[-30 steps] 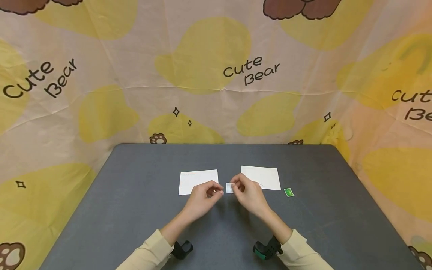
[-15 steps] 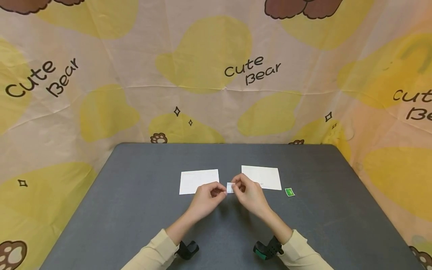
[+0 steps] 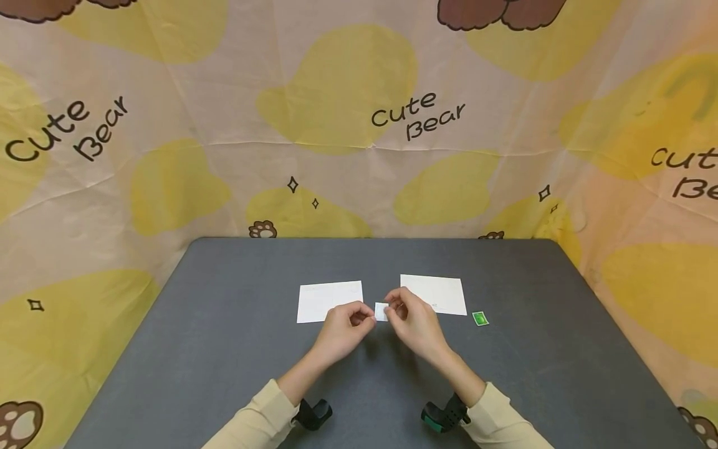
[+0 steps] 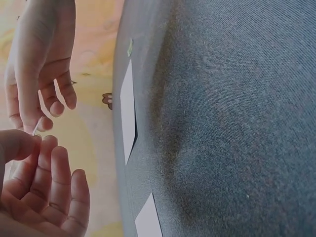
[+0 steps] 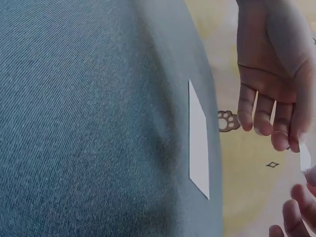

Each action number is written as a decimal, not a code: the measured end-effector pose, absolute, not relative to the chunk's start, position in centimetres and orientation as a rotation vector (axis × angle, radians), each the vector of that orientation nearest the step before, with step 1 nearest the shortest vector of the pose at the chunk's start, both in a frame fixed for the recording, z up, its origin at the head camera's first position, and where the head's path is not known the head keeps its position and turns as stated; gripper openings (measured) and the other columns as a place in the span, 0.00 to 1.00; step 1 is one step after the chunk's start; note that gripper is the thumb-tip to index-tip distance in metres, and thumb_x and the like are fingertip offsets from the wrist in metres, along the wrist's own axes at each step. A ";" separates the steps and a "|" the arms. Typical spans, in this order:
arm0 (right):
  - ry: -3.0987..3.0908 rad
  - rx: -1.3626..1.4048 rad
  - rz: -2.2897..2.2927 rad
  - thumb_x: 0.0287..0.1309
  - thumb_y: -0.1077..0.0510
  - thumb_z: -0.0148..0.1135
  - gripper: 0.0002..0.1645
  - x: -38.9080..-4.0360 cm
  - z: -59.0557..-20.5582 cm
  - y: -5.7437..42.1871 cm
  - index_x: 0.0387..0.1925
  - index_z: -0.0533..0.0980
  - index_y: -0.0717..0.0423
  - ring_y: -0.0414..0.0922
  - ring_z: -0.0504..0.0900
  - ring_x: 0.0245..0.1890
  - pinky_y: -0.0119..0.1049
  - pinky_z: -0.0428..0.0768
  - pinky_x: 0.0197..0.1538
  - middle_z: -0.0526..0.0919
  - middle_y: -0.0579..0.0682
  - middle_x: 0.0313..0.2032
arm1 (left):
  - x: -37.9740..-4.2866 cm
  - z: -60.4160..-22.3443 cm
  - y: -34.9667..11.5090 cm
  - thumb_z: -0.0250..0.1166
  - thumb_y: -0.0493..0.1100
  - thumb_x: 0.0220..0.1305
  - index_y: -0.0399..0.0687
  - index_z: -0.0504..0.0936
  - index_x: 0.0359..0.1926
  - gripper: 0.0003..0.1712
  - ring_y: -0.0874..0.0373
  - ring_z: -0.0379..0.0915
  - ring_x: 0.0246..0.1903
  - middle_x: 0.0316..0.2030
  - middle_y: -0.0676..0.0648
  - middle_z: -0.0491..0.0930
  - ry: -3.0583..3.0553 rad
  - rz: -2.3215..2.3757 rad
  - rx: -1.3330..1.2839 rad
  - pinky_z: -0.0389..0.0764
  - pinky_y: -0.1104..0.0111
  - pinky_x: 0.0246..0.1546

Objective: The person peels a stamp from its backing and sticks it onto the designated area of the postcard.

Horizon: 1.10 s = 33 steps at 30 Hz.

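Between my two hands, above the table, is a small white square like a stamp (image 3: 381,312) with its plain side showing. My left hand (image 3: 343,330) pinches its left edge between thumb and forefinger. The right hand (image 3: 417,322) pinches the opposite edge. Seen edge-on in the left wrist view, the square (image 4: 36,127) is a thin sliver at the fingertips. The right wrist view shows the same square (image 5: 305,158) bridging both hands. Behind the hands lie two white envelope-like cards, a left card (image 3: 328,299) and a right card (image 3: 440,294), each partly covered by a hand.
A green stamp with a white border (image 3: 480,318) lies right of the right card. Everything rests on a dark grey table (image 3: 247,349). A patterned cloth (image 3: 336,112) hangs behind and at the sides of it.
My left hand has moved slightly right, up to the left edge of the small square, and pinches it there. The right hand stays nearly still, holding the other edge.
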State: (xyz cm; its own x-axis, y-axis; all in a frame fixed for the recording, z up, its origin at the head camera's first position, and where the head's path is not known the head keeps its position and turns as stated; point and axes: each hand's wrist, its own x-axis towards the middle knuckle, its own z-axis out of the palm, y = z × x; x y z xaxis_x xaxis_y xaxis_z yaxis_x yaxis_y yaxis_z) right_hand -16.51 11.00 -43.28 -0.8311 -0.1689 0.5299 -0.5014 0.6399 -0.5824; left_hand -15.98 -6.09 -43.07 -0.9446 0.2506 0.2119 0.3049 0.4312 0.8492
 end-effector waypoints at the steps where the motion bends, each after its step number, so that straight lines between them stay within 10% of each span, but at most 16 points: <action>1: -2.422 0.540 1.023 0.46 0.67 0.64 0.10 -16.5 -43.3 11.0 0.30 0.75 0.53 0.35 0.71 0.22 0.26 0.71 0.26 0.74 0.41 0.23 | -16.0 -43.1 -6.1 0.63 0.37 0.55 0.41 0.82 0.28 0.04 0.65 0.72 0.23 0.23 0.52 0.79 -2.613 -1.571 -0.505 0.73 0.75 0.26; 33: -2.324 0.815 0.804 0.41 0.65 0.70 0.12 -15.8 -43.4 11.5 0.29 0.77 0.49 0.38 0.74 0.30 0.28 0.75 0.34 0.75 0.41 0.27 | -16.1 -42.3 -6.4 0.63 0.38 0.58 0.48 0.82 0.29 0.03 0.67 0.75 0.26 0.26 0.54 0.81 -2.602 -1.609 -0.614 0.77 0.74 0.30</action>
State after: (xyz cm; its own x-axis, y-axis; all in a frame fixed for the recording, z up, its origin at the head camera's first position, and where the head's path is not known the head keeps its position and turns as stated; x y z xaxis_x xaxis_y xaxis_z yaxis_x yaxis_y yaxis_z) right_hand -15.77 11.51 -43.45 -0.6689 -0.3603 0.6502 -0.6849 0.6386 -0.3507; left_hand -16.05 -6.36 -42.30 -0.9223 0.3170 0.2210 0.3394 0.3909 0.8556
